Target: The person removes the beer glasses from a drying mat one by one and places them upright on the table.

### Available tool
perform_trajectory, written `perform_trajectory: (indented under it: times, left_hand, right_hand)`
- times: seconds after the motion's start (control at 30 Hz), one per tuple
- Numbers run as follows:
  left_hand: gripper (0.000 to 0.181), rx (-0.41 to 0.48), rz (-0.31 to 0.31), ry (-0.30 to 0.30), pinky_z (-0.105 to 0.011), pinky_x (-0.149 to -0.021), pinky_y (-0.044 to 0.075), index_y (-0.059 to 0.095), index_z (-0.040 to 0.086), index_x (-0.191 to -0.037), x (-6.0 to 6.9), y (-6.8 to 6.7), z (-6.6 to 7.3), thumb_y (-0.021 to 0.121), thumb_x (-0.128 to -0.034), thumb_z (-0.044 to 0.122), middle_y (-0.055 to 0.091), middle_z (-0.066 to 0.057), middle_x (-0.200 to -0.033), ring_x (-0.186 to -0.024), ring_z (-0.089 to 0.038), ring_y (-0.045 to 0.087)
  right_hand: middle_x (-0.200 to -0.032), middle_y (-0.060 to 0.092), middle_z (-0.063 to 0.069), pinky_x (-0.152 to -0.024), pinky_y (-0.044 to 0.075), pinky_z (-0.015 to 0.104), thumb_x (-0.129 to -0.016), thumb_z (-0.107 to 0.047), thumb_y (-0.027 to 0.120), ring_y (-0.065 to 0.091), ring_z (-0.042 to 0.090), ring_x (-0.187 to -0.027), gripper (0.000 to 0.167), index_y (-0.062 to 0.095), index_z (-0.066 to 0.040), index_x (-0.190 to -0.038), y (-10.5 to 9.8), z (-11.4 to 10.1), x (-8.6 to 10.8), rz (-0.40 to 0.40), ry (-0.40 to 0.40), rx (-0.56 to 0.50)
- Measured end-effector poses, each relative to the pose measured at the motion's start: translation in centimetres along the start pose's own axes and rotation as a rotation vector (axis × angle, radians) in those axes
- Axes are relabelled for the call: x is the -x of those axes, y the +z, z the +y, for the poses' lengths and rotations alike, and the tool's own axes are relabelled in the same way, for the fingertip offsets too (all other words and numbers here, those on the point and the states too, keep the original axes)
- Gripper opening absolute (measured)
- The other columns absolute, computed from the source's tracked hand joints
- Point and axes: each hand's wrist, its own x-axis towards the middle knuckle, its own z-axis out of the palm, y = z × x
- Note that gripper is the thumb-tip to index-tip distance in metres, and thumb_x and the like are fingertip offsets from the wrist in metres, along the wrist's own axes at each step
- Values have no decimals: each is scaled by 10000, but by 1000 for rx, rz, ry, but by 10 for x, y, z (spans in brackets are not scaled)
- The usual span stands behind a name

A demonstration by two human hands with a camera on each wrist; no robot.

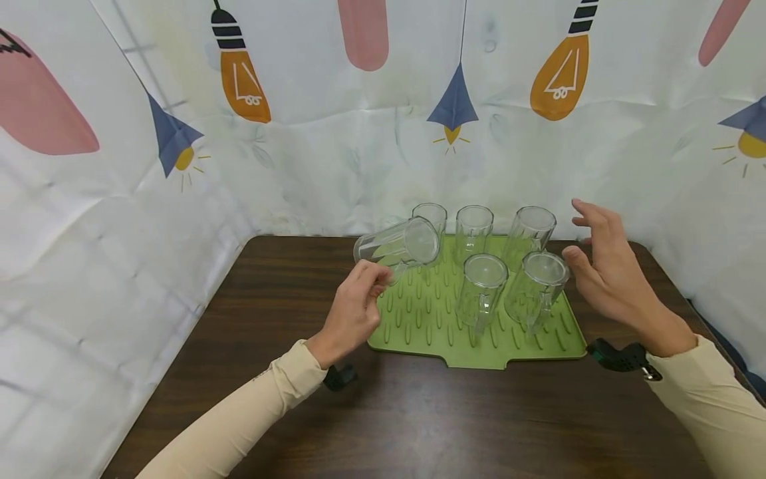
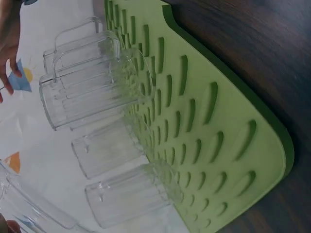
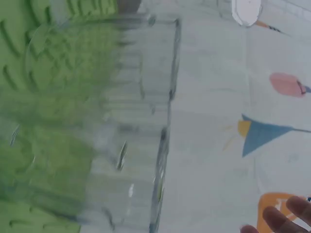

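By its handle, my left hand [image 1: 353,309] holds a clear glass mug [image 1: 397,244], tilted on its side above the left back part of a green ridged mat [image 1: 419,332]. Only fingertips [image 2: 8,226] and part of that mug [image 2: 34,206] show at the left wrist view's lower left. My right hand [image 1: 616,279] is raised right of the mugs, fingers spread and slightly bent, touching nothing. Two mugs [image 1: 481,293] [image 1: 537,293] stand at the mat's front right with handles toward me; three more [image 1: 429,223] [image 1: 475,229] [image 1: 529,233] stand behind.
The mat lies on a dark brown wooden table [image 1: 419,412]. A white patterned cloth [image 1: 359,159] hangs behind the table and along its sides, close to the back mugs. Bare tabletop [image 1: 257,313] extends left of the mat and in front of it.
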Motion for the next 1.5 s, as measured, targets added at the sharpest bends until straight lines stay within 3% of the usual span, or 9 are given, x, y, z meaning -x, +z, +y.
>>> perform_trajectory:
  times: [0.07, 0.13, 0.4, 0.63, 0.77, 1.1, 1.27, 1.5]
  left_hand:
    - [429, -31, -2, 29, -284, -786, 635, 642, 31, -1117, -1, -1, 1, 435, -873, -255, 609, -117, -1028, -917, -222, 687]
    - [442, -55, -3, 55, -274, -794, 640, 647, 23, -1100, -1, -2, 2, 436, -843, -268, 606, -115, -1021, -931, -228, 686]
    - [463, -227, -13, 146, -331, -737, 505, 647, 64, -1068, 0, -7, 8, 464, -803, -268, 589, -82, -986, -888, -217, 577]
    - [533, -344, -36, 187, -318, -681, 412, 647, 60, -1076, 0, -12, 12, 450, -707, -270, 605, -91, -1000, -861, -246, 561]
    - [531, -414, -35, 226, -312, -658, 396, 647, 56, -1062, 0, -14, 10, 456, -675, -252, 603, -89, -973, -840, -252, 564]
    - [354, -541, -83, 277, -284, -626, 376, 603, 76, -1018, 2, -12, 7, 505, -784, -171, 526, -59, -867, -738, -212, 480]
    - [282, -602, -88, 306, -283, -606, 343, 565, 78, -973, 4, -12, 4, 605, -784, -128, 487, -57, -838, -716, -210, 430]
    - [221, -662, -90, 329, -289, -593, 337, 558, 68, -955, 6, -14, 2, 622, -817, -92, 473, -64, -826, -702, -213, 403]
  right_hand:
    - [-1560, 299, 301, -873, 378, 324, -1112, -452, 388, 522, 486, -1199, 620, 222, -181, -1645, 5, -6, -4, -14, 18, -24]
    - [-1563, 302, 281, -874, 399, 362, -1117, -422, 393, 535, 477, -1192, 600, 219, -200, -1646, 9, -13, -7, -39, 38, -59]
    - [-1601, 319, 188, -964, 435, 281, -1132, -320, 386, 500, 411, -1360, 549, 225, -176, -1636, 35, -37, -19, -142, 76, -228]
    - [-1600, 322, 198, -1057, 485, 571, -1129, -299, 404, 486, 425, -1398, 538, 252, -140, -1620, 63, -53, -32, -215, 107, -375]
    - [-1624, 304, 189, -1117, 470, 622, -1124, -331, 419, 462, 422, -1427, 560, 247, -132, -1618, 82, -61, -39, -282, 146, -434]
    - [-1608, 371, 128, -1123, 489, 615, -1089, -437, 496, 504, 364, -1427, 620, 277, -175, -1606, 118, -80, -49, -393, 223, -507]
    - [-1592, 403, 120, -1142, 472, 624, -1074, -423, 541, 505, 348, -1427, 623, 296, -195, -1600, 130, -86, -50, -395, 252, -541]
    - [-1576, 409, 106, -1146, 483, 579, -1028, -454, 618, 500, 330, -1420, 676, 316, -237, -1591, 142, -89, -50, -391, 293, -560]
